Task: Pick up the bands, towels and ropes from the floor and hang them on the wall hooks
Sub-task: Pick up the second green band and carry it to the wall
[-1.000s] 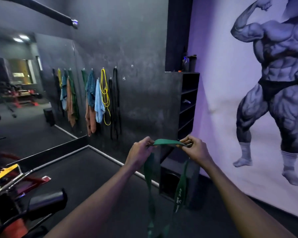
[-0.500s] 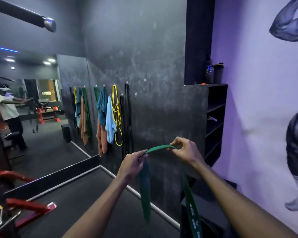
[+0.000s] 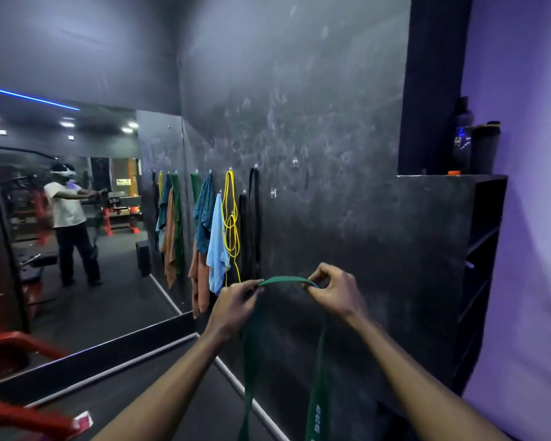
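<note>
Your fingers (image 3: 320, 276) pinch the green band (image 3: 287, 279) at both ends of its top arc: left hand (image 3: 233, 305) closed on the left end, right hand (image 3: 336, 294) on the right. The band bows upward between them; its two strands hang below your wrists. It is held before the dark wall (image 3: 331, 218), below two bare hooks (image 3: 295, 162), right of the yellow rope (image 3: 230, 218).

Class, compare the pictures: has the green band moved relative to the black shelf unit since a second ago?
Yes. The green band, held by both hands, has shifted left, away from the black shelf unit and toward the empty wall hooks.
</note>
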A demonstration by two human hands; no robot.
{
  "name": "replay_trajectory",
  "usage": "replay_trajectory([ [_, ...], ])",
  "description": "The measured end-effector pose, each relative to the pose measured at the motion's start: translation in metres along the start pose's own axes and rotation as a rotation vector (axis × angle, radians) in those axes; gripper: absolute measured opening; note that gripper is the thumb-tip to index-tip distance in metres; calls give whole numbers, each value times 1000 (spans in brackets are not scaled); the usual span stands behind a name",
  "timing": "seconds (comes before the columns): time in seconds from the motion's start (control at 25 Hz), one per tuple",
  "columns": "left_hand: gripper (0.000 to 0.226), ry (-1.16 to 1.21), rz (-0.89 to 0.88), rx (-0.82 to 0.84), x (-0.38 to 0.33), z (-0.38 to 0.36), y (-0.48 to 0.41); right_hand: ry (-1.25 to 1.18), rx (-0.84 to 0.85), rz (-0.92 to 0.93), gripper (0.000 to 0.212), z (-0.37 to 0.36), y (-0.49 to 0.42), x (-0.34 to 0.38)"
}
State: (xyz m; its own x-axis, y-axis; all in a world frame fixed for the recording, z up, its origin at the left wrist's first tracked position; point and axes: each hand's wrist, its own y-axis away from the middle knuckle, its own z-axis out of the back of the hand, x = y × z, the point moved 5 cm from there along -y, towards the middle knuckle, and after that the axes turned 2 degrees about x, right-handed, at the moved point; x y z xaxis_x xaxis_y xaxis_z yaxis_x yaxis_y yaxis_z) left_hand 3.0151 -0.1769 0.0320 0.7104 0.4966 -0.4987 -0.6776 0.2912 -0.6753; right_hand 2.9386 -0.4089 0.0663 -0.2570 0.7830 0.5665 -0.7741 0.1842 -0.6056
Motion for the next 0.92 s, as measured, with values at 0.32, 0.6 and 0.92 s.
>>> replay_trajectory([
  [0.32,31,-57,25,-46,132,-16,-169,-16,4,63,11,-112,-185,-44],
  [0.6,25,-47,-51,-26,246,-37,-301,17,-125,101,12,-204,-321,-74],
  [0.92,27,142,-81,-35,345,-110,-448,108,-264,87,21,-266,-470,-134],
])
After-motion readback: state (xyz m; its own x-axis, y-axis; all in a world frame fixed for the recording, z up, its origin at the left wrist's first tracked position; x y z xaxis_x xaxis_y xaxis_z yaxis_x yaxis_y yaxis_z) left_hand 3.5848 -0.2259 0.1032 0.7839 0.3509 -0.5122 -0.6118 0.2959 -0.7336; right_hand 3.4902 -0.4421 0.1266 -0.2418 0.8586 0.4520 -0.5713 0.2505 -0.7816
